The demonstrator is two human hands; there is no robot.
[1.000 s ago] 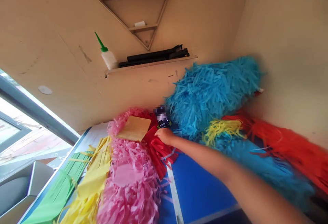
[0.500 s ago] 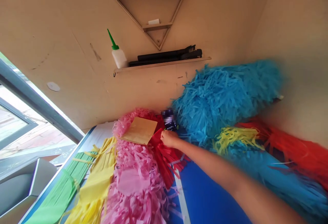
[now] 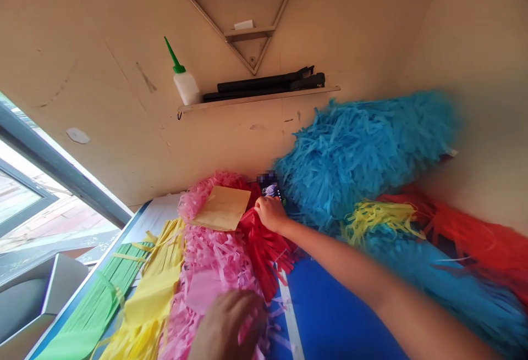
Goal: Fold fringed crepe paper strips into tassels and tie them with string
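Note:
My right hand (image 3: 270,212) reaches far across the blue table (image 3: 330,316) to a small dark phone (image 3: 272,189) propped against the wall, fingertips touching it; the fingers curl but a grip is not clear. The phone stands between red fringed paper (image 3: 268,244) and a big blue fringe bundle (image 3: 358,151). My left hand (image 3: 229,324) rests at the bottom edge on the pink fringed paper (image 3: 214,261), blurred, fingers bent downward.
Yellow fringe (image 3: 152,294) and green fringe (image 3: 91,316) lie left of the pink. A tan envelope (image 3: 223,208) sits on the pile. Red-orange fringe (image 3: 474,239) runs along the right wall. A glue bottle (image 3: 183,79) and black bars (image 3: 268,82) sit on a wall shelf.
My left hand has come into view at the bottom, onto the pink fringe. My right hand has moved slightly up onto the phone.

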